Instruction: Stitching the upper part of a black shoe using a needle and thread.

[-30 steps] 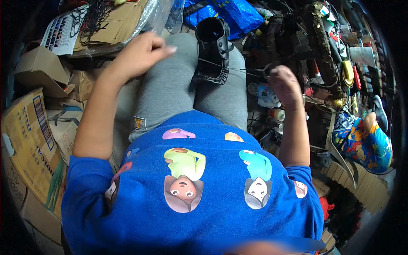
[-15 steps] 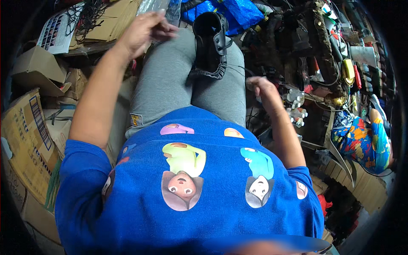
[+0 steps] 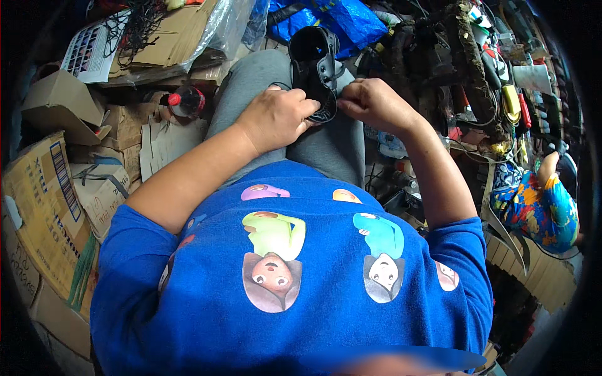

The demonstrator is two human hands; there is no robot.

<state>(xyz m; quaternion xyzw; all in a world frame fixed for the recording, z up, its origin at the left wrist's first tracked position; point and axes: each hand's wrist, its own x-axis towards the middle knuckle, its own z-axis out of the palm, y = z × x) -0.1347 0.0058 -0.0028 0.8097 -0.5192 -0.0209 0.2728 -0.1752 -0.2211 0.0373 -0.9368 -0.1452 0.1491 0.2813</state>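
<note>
A black leather shoe (image 3: 315, 70) rests on my thighs, its open ankle end away from me and a strap-like flap on its right side. Its near end is open, with a gathered edge. From the left, my left hand (image 3: 276, 118) closes its fingers on that near edge. Just to the right of the edge, my right hand (image 3: 376, 105) is held in a pinch; whatever lies between its fingertips is too small or hidden to make out. Grey trousers (image 3: 249, 78) cover the legs under the shoe.
At left stand cardboard boxes (image 3: 59, 103) and a red-capped bottle (image 3: 186, 100). Flat cardboard (image 3: 172, 44) under clear plastic lies far left, a blue plastic bag (image 3: 354, 25) beyond the shoe. Tools, including yellow-handled ones (image 3: 511, 103), crowd the right, near another person's colourful clothing (image 3: 536, 203).
Both hands have come in from the sides to the shoe's near end. The left has moved down and right from beside the knee; the right has moved up and left.
</note>
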